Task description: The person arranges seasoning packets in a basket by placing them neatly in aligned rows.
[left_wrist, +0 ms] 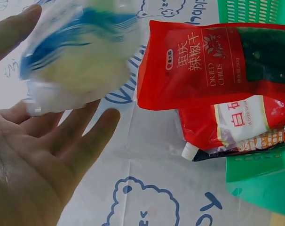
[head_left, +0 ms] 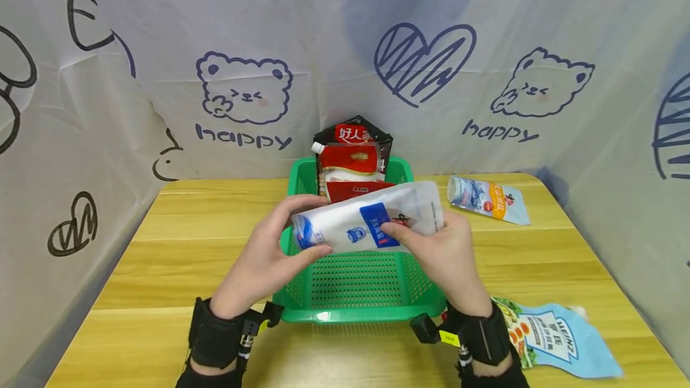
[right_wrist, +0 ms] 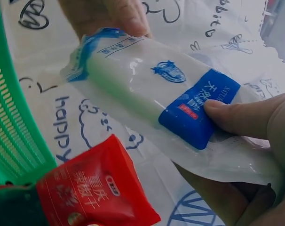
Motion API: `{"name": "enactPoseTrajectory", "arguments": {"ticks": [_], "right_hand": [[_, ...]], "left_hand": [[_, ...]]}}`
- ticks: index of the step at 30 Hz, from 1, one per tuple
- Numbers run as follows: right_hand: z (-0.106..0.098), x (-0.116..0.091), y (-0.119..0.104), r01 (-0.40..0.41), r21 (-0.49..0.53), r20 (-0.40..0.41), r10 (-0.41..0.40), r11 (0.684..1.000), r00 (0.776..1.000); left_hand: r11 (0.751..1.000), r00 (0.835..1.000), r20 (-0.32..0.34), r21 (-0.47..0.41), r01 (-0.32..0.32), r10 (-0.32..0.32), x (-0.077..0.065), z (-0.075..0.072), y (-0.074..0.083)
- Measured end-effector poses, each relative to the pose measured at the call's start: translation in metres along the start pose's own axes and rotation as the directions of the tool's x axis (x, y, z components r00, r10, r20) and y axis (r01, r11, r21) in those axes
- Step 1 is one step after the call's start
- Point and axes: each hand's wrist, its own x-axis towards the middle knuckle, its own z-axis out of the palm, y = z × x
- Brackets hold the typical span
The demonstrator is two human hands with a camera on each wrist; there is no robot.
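A white and clear plastic bag of salt (head_left: 345,226) with a blue label is held tilted above a green basket (head_left: 361,316). My right hand (head_left: 444,256) grips its right end, thumb on the label in front and fingers behind. At the other end is my left hand (head_left: 269,256), its fingers spread and fairly straight behind the bag. The left thumb lies along the bag's lower edge. In the left wrist view, the bag's blue-patterned end (left_wrist: 81,52) is between thumb and fingers. A red packet of dried chilis (left_wrist: 199,66) stands in the basket, partly hidden by the bag in the head view.
Behind the chilis, a red pouch with a white cap (head_left: 350,157) and a black packet (head_left: 385,139) lean at the basket's back. On the wooden table (head_left: 188,268), a blue and orange packet (head_left: 487,199) lies back right, and a light-blue Heinz pouch (head_left: 560,337) front right.
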Motion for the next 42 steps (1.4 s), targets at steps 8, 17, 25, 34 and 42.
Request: {"name": "enactPoseTrajectory", "arguments": {"ticks": [8,17,25,34,42], "right_hand": [[0.003,-0.001,0.0,0.133,-0.12,0.085,-0.123,0.984,0.989],[0.012,-0.003,0.001,0.26,-0.189,0.191,-0.224,0.947,0.956],[0.017,-0.003,0.002,0.275,-0.214,0.205,-0.232,0.937,0.951],[0.018,-0.003,0.003,0.275,-0.144,0.164,-0.251,0.951,0.954],[0.016,-0.002,0.001,0.175,-0.051,0.116,-0.168,0.983,0.979]], "left_hand": [[0.985,0.997,0.008,0.153,-0.083,0.083,0.0,0.0,0.002],[0.969,0.978,0.092,0.143,-0.2,0.189,0.003,0.008,-0.004],[0.962,0.974,0.081,0.155,-0.223,0.213,0.002,0.011,-0.006],[0.966,0.984,0.014,0.187,-0.177,0.178,0.002,0.012,-0.006],[0.989,0.994,-0.017,0.111,-0.101,0.104,0.003,0.014,-0.005]]}}
